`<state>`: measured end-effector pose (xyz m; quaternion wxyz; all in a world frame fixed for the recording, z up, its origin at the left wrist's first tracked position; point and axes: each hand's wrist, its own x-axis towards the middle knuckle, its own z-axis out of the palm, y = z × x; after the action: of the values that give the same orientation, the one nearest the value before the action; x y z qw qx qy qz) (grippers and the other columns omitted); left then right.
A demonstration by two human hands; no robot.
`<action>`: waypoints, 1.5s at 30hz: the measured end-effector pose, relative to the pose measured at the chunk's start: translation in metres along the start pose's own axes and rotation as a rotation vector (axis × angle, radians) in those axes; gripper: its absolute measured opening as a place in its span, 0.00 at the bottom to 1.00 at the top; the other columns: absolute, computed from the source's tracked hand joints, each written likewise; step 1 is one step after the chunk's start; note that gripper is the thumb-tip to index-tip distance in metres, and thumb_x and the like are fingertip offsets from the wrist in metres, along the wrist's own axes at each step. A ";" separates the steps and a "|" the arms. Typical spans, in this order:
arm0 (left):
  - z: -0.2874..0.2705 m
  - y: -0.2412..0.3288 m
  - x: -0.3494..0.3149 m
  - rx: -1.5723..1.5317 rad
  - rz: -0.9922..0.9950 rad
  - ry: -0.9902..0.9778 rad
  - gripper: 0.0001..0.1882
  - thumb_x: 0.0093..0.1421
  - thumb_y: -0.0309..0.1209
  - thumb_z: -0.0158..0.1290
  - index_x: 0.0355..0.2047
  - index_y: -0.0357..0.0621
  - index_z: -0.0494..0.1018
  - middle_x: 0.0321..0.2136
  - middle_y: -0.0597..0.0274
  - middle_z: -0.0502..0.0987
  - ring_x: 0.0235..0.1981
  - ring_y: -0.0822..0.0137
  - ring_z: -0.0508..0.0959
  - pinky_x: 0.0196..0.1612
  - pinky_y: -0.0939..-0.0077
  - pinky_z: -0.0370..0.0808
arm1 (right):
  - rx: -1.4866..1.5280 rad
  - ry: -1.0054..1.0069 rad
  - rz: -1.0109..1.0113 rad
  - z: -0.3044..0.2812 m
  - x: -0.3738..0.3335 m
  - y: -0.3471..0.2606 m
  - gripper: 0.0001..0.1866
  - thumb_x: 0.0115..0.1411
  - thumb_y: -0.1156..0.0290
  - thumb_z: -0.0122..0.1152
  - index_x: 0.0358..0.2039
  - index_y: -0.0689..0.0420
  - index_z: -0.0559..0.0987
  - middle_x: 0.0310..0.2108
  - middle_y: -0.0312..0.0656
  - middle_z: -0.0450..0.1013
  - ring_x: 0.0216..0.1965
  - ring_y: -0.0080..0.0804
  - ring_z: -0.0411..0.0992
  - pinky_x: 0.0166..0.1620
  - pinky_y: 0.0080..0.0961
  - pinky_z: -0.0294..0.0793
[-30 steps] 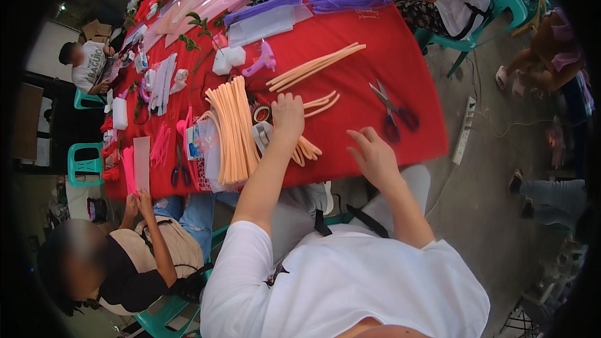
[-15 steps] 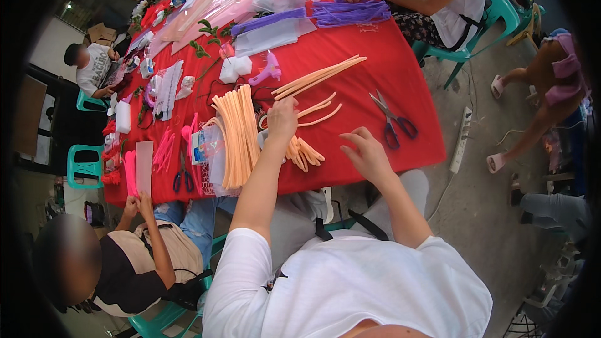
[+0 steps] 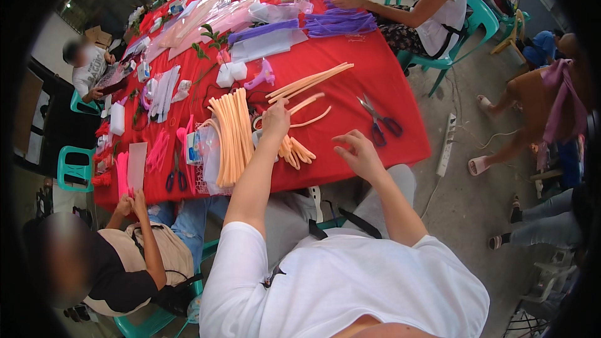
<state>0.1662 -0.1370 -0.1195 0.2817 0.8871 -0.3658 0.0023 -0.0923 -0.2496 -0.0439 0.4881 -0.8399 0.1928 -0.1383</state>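
Peach pipe cleaners lie in front of me: a thick bundle (image 3: 233,141) left of my left hand (image 3: 275,119), a thin row (image 3: 311,81) beyond it, and a folded cluster (image 3: 296,152) nearer me. My left hand is closed, its fingers drawn together beside a few loose peach pipe cleaners (image 3: 313,116) that run out to its right. It appears to grip them, though the fingertips are partly hidden. Above the table's front edge, my right hand (image 3: 358,155) hovers with fingers apart and nothing in it. Dark-handled scissors (image 3: 380,124) lie opened just beyond it.
A red cloth (image 3: 375,62) covers the table. Beyond my hands are a purple glue gun (image 3: 261,75), white blocks (image 3: 232,73) and purple pipe cleaners (image 3: 340,23). A co-worker's hands (image 3: 131,202) hold pink pipe cleaners at left; another person (image 3: 432,9) works at far right. A power strip (image 3: 446,145) lies on the floor.
The whole view has shifted slightly, so the table sits further left. My hands keep nearly the same places over it. At the right, a person in the aisle has changed posture.
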 end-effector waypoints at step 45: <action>-0.152 0.162 -0.155 -1.044 -0.004 0.078 0.11 0.58 0.22 0.59 0.42 0.38 0.81 0.30 0.64 0.79 0.27 0.79 0.75 0.29 0.87 0.72 | -0.246 0.048 -0.489 -0.015 -0.043 -0.108 0.14 0.62 0.73 0.53 0.48 0.59 0.73 0.26 0.48 0.75 0.30 0.47 0.75 0.33 0.41 0.72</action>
<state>-0.0219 -0.0531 0.0562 0.6997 0.6287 -0.3056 -0.1477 -0.1163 -0.1932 0.0563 0.3296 -0.9110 0.0114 -0.2475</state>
